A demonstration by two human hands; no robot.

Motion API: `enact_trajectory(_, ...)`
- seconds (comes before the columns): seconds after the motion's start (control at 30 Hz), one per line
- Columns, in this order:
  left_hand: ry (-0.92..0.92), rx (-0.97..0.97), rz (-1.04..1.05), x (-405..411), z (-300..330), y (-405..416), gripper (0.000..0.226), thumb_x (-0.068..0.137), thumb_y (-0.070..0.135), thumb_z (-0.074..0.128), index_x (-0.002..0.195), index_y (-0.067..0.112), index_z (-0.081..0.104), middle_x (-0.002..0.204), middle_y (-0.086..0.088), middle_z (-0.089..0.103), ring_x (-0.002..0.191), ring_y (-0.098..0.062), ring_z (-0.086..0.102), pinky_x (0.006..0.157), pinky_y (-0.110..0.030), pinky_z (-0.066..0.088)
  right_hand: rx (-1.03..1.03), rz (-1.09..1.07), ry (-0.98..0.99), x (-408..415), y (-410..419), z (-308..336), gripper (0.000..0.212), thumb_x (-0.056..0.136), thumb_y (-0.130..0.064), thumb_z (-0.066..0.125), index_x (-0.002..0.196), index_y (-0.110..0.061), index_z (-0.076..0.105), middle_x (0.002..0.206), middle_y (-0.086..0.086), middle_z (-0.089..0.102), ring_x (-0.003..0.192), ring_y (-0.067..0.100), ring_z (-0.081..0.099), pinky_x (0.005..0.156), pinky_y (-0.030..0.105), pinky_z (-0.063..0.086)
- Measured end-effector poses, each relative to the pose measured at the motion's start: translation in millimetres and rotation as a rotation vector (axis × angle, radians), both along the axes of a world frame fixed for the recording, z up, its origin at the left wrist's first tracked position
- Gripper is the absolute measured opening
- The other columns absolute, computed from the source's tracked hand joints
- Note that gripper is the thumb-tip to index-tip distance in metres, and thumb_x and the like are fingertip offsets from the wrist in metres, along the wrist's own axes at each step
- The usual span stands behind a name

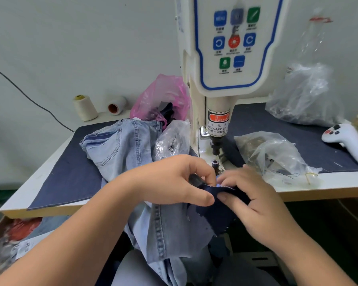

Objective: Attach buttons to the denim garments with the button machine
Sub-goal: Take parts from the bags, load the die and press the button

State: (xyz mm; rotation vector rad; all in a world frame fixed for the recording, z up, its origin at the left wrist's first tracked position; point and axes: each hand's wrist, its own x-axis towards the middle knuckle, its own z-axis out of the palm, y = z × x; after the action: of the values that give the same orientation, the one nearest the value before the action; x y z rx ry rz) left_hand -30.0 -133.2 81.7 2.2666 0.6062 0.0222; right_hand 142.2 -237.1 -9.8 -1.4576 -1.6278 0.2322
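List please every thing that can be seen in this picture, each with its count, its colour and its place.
button machine: one, cream with blue panel, table centre back
dark denim piece: one, navy, pinched between both hands before the machine
light denim garments: a pile, pale blue, table left, hanging over the front edge
thread cones: two, cream, back left, one upright and one lying
pink bag: one, left of the machine
clear bags: three, one left of the machine and two right of it
white controller: one, far right
table cover: one, dark blue
left hand: grip on the navy piece
right hand: grip on the navy piece
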Motion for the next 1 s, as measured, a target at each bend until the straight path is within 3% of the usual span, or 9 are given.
enact_trajectory(0.07, 0.002, -0.004, 0.0, -5.3, 5.9, 1.7, 0.015, 0.076, 0.033, 0.07, 0.088, 0.025, 0.064, 0.096, -0.019, 0.06, 0.08, -0.031, 0.058, 0.081, -0.048, 0.053, -0.092, 0.004, 0.027, 7.8, -0.2, 4.5, 0.004, 0.085, -0.037, 0.063, 0.083, -0.034, 0.061, 0.084, -0.013, 0.065, 0.094, 0.007, 0.06, 0.111, 0.019, 0.027)
enact_trajectory(0.13, 0.01, 0.013, 0.006, -10.7, 11.9, 5.2, 0.013, 0.078, 0.028, 0.071, 0.084, 0.022, 0.062, 0.089, -0.019, 0.058, 0.073, -0.029, 0.054, 0.074, -0.039, 0.052, -0.127, -0.02, 0.016, 16.3, -0.9, 9.2, 0.005, 0.087, -0.036, 0.067, 0.087, -0.037, 0.062, 0.084, -0.013, 0.066, 0.092, 0.005, 0.06, 0.09, 0.012, 0.039)
enact_trajectory(0.2, 0.039, 0.086, 0.028, -12.9, 14.7, 8.2, 0.018, 0.083, 0.026, 0.074, 0.077, 0.025, 0.057, 0.078, -0.013, 0.054, 0.062, -0.014, 0.046, 0.063, -0.028, 0.043, -0.14, -0.013, 0.044, 22.0, -2.2, 13.4, 0.013, 0.089, -0.027, 0.072, 0.088, -0.038, 0.064, 0.082, -0.014, 0.068, 0.083, 0.005, 0.063, 0.067, 0.016, 0.044)
enact_trajectory(0.23, 0.068, 0.13, 0.04, -12.2, 14.4, 8.7, 0.021, 0.084, 0.027, 0.074, 0.074, 0.026, 0.056, 0.074, -0.007, 0.053, 0.06, -0.01, 0.043, 0.06, -0.024, 0.04, -0.145, -0.001, 0.063, 24.0, -2.9, 14.4, 0.016, 0.088, -0.024, 0.072, 0.087, -0.038, 0.065, 0.08, -0.013, 0.069, 0.078, 0.006, 0.063, 0.065, 0.018, 0.045)
enact_trajectory(0.37, 0.173, 0.195, 0.064, -7.4, 7.9, 6.4, 0.024, 0.085, 0.042, 0.072, 0.073, 0.027, 0.057, 0.064, 0.009, 0.05, 0.057, -0.006, 0.043, 0.058, -0.023, 0.038, -0.16, 0.016, 0.077, 27.2, -5.3, 15.4, 0.021, 0.086, -0.02, 0.073, 0.087, -0.04, 0.067, 0.08, -0.017, 0.07, 0.08, 0.003, 0.064, 0.069, 0.013, 0.045)
enact_trajectory(0.5, 0.093, 0.15, 0.123, -0.1, 3.8, 8.3, 0.025, 0.09, 0.047, 0.067, 0.082, 0.023, 0.066, 0.074, -0.001, 0.063, 0.065, -0.016, 0.055, 0.066, -0.03, 0.048, -0.161, 0.008, 0.105, 25.9, -5.1, 15.7, 0.014, 0.083, -0.032, 0.071, 0.088, -0.044, 0.067, 0.081, -0.02, 0.07, 0.08, 0.0, 0.064, 0.068, 0.009, 0.043)
enact_trajectory(0.8, -0.015, 0.227, 0.239, 3.4, -2.2, 13.9, 0.031, 0.077, 0.022, 0.083, 0.06, 0.021, 0.057, 0.051, 0.014, 0.051, 0.047, -0.002, 0.044, 0.047, -0.014, 0.036, -0.316, 0.093, 0.148, 33.4, -1.2, 25.2, 0.023, 0.085, -0.019, 0.074, 0.092, -0.04, 0.068, 0.085, -0.013, 0.071, 0.076, 0.004, 0.067, 0.068, 0.031, 0.055)
enact_trajectory(0.9, -0.028, 0.19, 0.248, 4.3, -6.5, 15.3, 0.024, 0.076, 0.022, 0.083, 0.077, 0.027, 0.059, 0.066, 0.018, 0.062, 0.056, 0.001, 0.053, 0.057, -0.014, 0.044, -0.337, 0.098, 0.143, 32.2, 2.3, 26.7, 0.025, 0.084, -0.016, 0.074, 0.091, -0.039, 0.067, 0.084, -0.012, 0.071, 0.076, 0.007, 0.067, 0.071, 0.037, 0.057)
enact_trajectory(1.0, 0.061, 0.091, 0.226, 6.0, -9.6, 16.5, 0.022, 0.083, 0.041, 0.077, 0.1, 0.038, 0.063, 0.086, 0.017, 0.069, 0.073, 0.001, 0.064, 0.069, -0.015, 0.05, -0.326, 0.1, 0.124, 29.6, 5.7, 27.6, 0.017, 0.079, -0.025, 0.072, 0.088, -0.039, 0.067, 0.081, -0.014, 0.07, 0.072, 0.003, 0.065, 0.066, 0.03, 0.051)
